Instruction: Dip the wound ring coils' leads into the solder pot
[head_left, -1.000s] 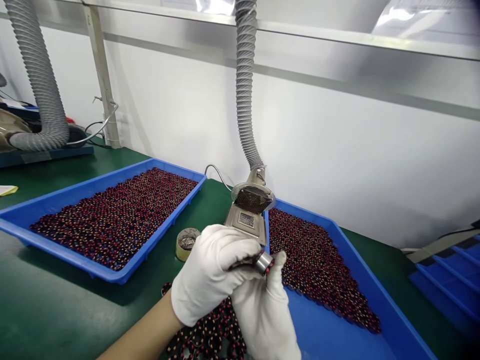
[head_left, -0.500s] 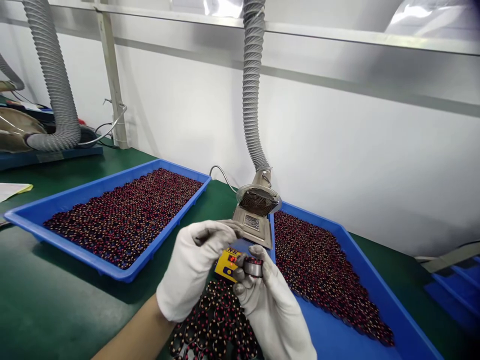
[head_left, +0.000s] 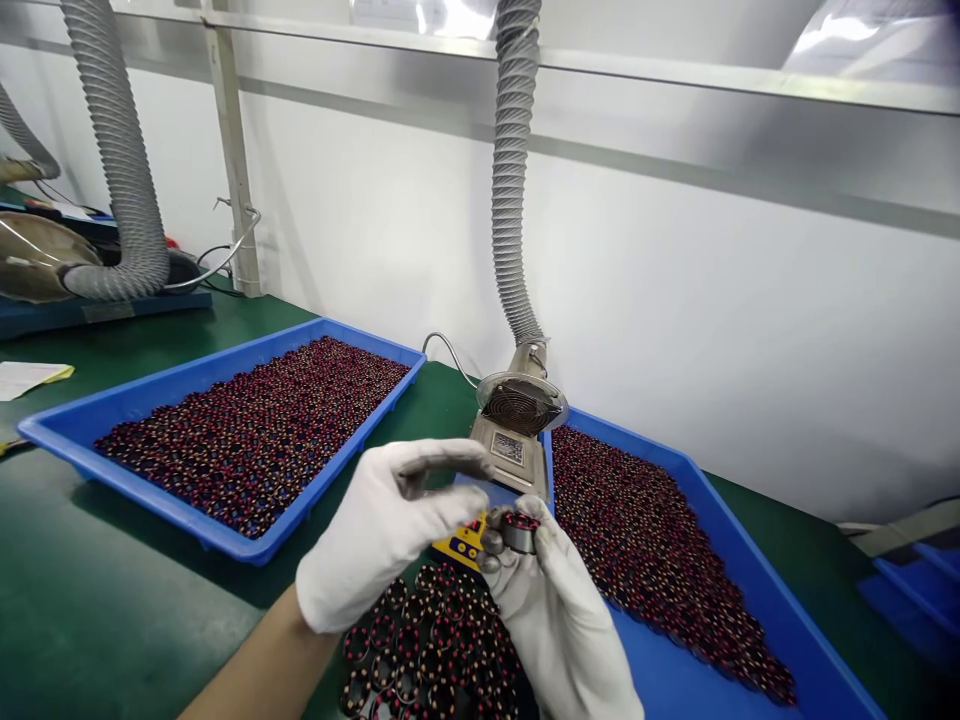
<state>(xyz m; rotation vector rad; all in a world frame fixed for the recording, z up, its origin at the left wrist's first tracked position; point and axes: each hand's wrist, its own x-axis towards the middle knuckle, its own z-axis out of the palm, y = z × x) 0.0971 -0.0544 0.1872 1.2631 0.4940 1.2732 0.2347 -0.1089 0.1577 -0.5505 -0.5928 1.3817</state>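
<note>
In my right hand [head_left: 559, 600] a small ring-shaped part [head_left: 519, 531] is gripped between gloved thumb and fingers. It has a silvery metal side and a black top edge with red spots. My left hand [head_left: 401, 515], also in a white glove with greyed fingertips, is just left of that part, thumb and fingers apart and nothing between them. Behind the hands a yellow device [head_left: 461, 543] with a red display is partly covered by them. Below lies a pile of black rings [head_left: 420, 645] dotted red and cream.
Blue trays hold many similar rings, one left tray [head_left: 255, 550] and one right tray [head_left: 720, 510]. Between them stands a metal fume-extractor unit [head_left: 517, 410] with a grey flexible hose [head_left: 514, 180]. A paper [head_left: 30, 378] lies at far left on the green table [head_left: 112, 580].
My left hand has opened, its thumb dropping away from the fingers. The right hand still holds the ring-shaped part, with slightly shifted fingers. The whole view has shifted a little.
</note>
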